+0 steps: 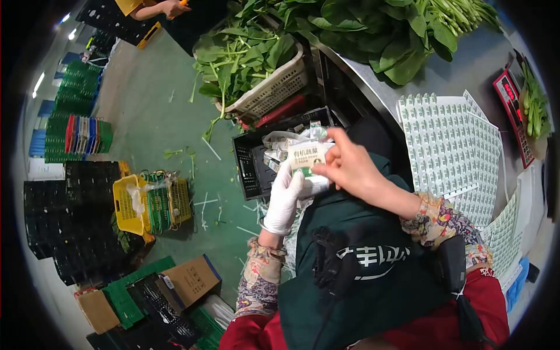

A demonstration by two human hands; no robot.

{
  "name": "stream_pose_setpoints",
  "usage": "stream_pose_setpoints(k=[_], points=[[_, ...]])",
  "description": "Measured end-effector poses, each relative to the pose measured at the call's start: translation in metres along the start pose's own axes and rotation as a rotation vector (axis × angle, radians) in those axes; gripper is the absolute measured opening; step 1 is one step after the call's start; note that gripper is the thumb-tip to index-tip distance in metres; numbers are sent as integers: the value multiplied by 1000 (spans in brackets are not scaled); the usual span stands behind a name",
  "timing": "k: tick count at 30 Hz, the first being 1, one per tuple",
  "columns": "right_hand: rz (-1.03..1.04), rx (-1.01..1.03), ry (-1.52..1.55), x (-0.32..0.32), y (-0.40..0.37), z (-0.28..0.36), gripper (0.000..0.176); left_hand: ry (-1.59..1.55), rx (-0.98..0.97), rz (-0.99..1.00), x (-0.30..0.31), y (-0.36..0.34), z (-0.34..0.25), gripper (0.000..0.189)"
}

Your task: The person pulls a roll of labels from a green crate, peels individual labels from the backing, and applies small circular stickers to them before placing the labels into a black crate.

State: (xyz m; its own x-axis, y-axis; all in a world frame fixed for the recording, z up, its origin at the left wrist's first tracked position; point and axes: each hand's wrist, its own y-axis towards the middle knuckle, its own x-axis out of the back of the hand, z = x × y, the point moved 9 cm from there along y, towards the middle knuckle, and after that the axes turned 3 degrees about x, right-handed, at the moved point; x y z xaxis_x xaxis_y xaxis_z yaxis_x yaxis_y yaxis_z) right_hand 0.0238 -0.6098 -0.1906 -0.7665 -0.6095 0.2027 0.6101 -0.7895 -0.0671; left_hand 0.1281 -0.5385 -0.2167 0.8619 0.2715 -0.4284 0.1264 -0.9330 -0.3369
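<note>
Over the black crate [248, 184], my left hand [283, 201] in a white glove grips a small cream and green printed label [307, 155] with Chinese characters on it. From the other side, my bare right hand [357, 168] has its bent fingers and thumb at the label's right edge, closed on it. Below the label a white piece shows between the hands, partly hidden by them. Inside the crate lie crumpled, clear and whitish wrappers [281, 140] with printed bits.
Label sheets [446, 146] overlap on the metal table [364, 73] at right, near a red scale [513, 116] and leafy greens [402, 41]. A beige basket [274, 87] of greens stands ahead. A yellow basket [123, 204] and cardboard box [189, 280] are left. Another person's hand [174, 8] shows at top.
</note>
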Motion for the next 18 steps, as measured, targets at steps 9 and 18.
stream_pose_setpoints(k=[9, 18], points=[[70, -237, 224, -5, -8, -29, 25, 42, 59, -190, 27, 4, 33, 25], [138, 22, -835, 6, -17, -30, 52, 376, -90, -261, 25, 7, 19, 25]])
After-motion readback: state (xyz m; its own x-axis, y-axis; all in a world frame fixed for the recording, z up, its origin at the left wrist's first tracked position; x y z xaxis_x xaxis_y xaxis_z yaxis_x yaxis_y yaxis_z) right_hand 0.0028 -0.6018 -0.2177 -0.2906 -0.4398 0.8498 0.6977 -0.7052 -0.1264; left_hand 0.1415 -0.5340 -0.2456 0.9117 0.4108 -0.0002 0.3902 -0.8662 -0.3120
